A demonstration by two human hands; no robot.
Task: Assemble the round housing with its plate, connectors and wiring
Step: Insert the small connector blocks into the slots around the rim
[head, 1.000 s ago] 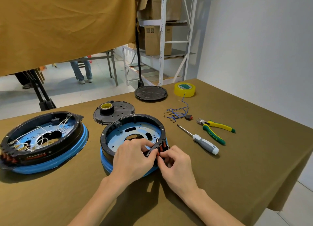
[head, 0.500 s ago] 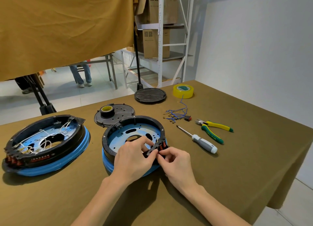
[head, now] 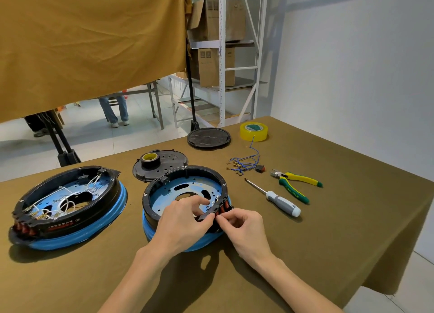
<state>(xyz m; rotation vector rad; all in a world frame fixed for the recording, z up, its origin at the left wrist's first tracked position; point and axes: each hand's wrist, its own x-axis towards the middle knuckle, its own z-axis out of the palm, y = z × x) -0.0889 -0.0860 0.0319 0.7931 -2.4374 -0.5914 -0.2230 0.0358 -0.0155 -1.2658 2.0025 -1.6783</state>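
The round black housing (head: 185, 172) with a blue base ring sits in the middle of the table, its blue metal plate (head: 164, 199) showing inside. A black connector block with red switches (head: 222, 209) sits at its near right rim. My left hand (head: 185, 221) lies over the near rim and grips the block's left end. My right hand (head: 242, 226) pinches the block from the right. A bundle of blue wires (head: 246, 163) with a small red switch lies apart on the cloth.
A second, wired housing (head: 68, 204) stands at the left. Behind are a black lid with a tape roll (head: 150, 159), another black lid (head: 209, 138) and yellow tape (head: 253, 130). A screwdriver (head: 279, 200) and pliers (head: 296, 183) lie at the right.
Both hands stay on the connector block with small finger shifts. The view has tilted a little, so the table sits lower in the frame.
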